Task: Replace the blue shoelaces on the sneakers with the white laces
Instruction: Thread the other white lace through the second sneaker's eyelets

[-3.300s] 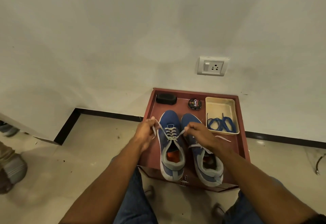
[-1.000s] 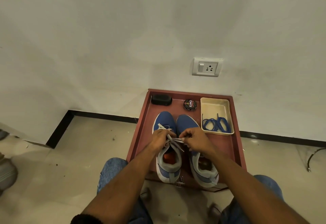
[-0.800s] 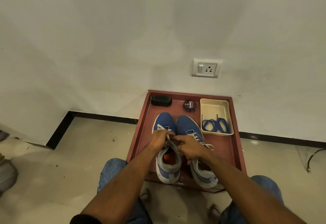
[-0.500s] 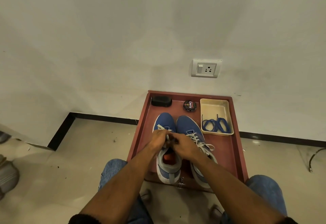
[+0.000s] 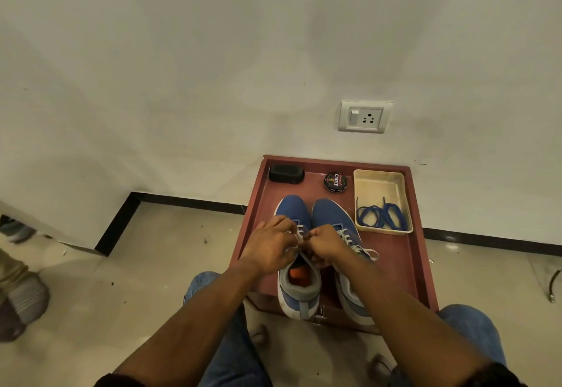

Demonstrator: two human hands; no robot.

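With the blue laces (image 5: 381, 218) already in the far-right tray (image 5: 378, 177) and both sneakers white-laced, left hand (image 5: 269, 246) and right hand (image 5: 324, 242), close together, pinch the white lace (image 5: 299, 236) on the left sneaker (image 5: 293, 207), probably tying it.

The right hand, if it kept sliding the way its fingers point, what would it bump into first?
The right hand points leftward across the left shoe, so it would probably meet the left hand first. They look nearly touching over the white lace, though depth is hard to judge.
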